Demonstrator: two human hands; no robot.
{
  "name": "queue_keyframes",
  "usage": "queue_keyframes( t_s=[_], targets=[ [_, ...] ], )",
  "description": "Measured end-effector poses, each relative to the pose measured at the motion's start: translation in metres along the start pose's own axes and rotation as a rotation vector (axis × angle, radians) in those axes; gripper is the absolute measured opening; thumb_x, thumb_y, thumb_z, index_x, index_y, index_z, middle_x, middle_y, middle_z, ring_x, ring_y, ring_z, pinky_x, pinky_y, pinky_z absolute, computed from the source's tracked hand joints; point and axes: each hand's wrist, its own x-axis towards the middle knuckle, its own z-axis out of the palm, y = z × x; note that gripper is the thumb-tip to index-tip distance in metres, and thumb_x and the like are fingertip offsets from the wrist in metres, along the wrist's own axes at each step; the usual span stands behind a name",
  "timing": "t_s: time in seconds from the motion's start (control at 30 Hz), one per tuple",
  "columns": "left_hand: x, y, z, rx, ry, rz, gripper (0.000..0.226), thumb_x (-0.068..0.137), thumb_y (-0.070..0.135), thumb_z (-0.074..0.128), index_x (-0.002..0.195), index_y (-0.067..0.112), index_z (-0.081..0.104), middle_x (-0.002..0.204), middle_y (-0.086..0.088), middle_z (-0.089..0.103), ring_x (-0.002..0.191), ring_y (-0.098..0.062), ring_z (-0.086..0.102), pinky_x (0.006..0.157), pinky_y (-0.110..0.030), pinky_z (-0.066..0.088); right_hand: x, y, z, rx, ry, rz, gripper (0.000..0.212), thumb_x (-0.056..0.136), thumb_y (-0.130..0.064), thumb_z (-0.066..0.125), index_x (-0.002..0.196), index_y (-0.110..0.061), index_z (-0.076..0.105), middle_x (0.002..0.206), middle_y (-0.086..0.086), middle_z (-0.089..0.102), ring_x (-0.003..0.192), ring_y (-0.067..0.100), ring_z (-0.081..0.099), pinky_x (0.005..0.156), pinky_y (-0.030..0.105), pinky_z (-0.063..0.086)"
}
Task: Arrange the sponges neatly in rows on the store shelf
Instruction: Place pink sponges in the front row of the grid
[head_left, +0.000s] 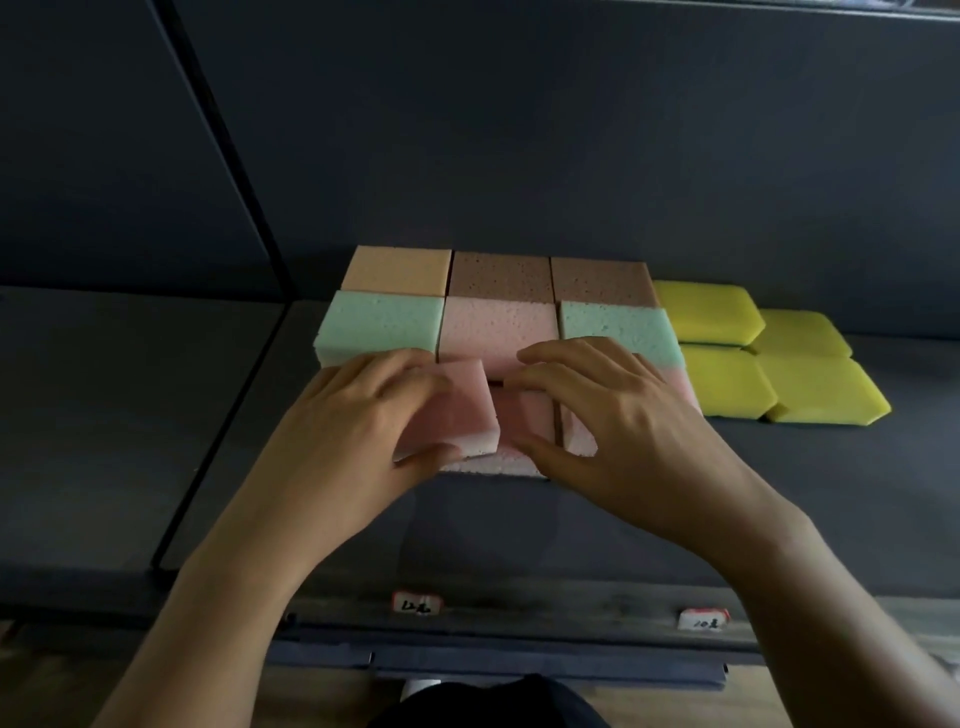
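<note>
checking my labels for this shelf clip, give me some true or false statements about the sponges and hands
1. The left hand grips a tilted pink rectangular foam sponge. True.
2. The right hand hangs clear of the shelf. False: its fingers and thumb pinch a flat pink foam sponge in the front row.
3. Four yellow flat foam sponges lie right of the pastel block. True.
4. The back row is all green. False: one orange foam sponge, two brown foam sponges.
</note>
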Motion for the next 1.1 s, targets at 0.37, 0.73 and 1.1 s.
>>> queue_keyframes(
  t_s=[0.37, 0.73, 1.1],
  targets=[
    [0.010, 0.010, 0.000, -0.115, 0.017, 0.083, 0.051, 0.073, 0.045, 0.072, 0.119, 0.022, 0.063, 0.126, 0.007, 0.055, 0.116, -0.016, 0.052, 0.095, -0.045, 0.049, -0.025, 0.030, -0.020, -0.152, -0.119, 0.138, 0.068, 0.080, -0.053, 0.069, 0.138, -0.025, 0.047, 0.151, -0.005, 0.041, 0.144, 0.018, 0.030, 0.110, 0.030, 0.021],
    [0.026, 0.021, 0.007, -0.143, -0.005, 0.150, 0.051, 0.075, 0.046, 0.067, 0.119, 0.021, 0.064, 0.126, 0.006, 0.055, 0.116, -0.016, 0.052, 0.095, -0.039, 0.048, -0.026, 0.036, -0.022, -0.097, -0.112, 0.168, 0.061, 0.080, -0.050, 0.069, 0.135, -0.028, 0.052, 0.146, -0.010, 0.048, 0.136, 0.012, 0.041, 0.104, 0.035, 0.041],
    [0.039, 0.024, 0.014, -0.153, -0.029, 0.198, 0.054, 0.074, 0.043, 0.070, 0.121, 0.018, 0.063, 0.128, 0.002, 0.055, 0.119, -0.019, 0.052, 0.098, -0.045, 0.049, -0.027, 0.041, -0.019, -0.097, -0.102, 0.150, 0.058, 0.080, -0.052, 0.066, 0.131, -0.027, 0.055, 0.142, -0.008, 0.052, 0.133, 0.015, 0.045, 0.100, 0.036, 0.045]
  ],
)
